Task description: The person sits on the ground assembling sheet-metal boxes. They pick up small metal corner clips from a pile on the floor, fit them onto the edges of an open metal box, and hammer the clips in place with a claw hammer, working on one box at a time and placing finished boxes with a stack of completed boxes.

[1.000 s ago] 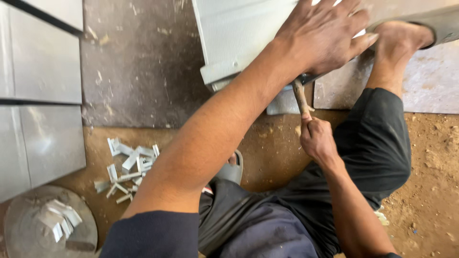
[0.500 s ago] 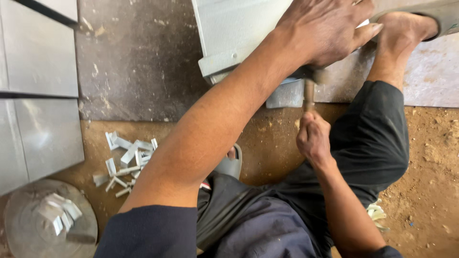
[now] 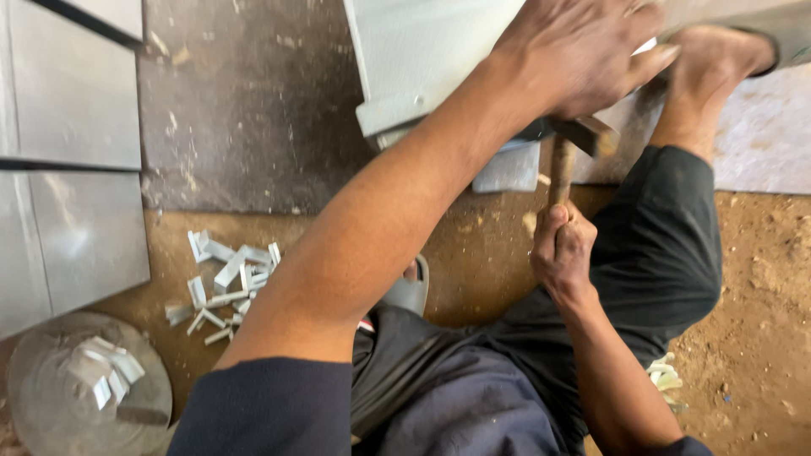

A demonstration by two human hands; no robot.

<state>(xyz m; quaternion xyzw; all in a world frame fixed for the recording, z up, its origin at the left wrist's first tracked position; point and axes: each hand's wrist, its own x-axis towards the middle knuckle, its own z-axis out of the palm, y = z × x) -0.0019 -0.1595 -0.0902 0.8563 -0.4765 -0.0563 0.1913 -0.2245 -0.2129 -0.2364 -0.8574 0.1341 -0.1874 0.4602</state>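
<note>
left hand (image 3: 583, 55) lies flat, fingers spread, pressing the metal sheet (image 3: 422, 59) | right hand (image 3: 562, 249) closed around hammer (image 3: 564, 160) handle, head just under left hand | sheet looks stiff, thin, sharp-edged: better held on flat face | metal scraps (image 3: 224, 283) well left of both hands

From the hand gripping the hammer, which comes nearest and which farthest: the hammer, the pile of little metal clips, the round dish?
1. Hammer: in the right hand itself, handle pointing up.
2. Pile of metal clips: on the dirt floor, far side of the left arm.
3. Round dish: bottom corner, beyond the clips.
</note>
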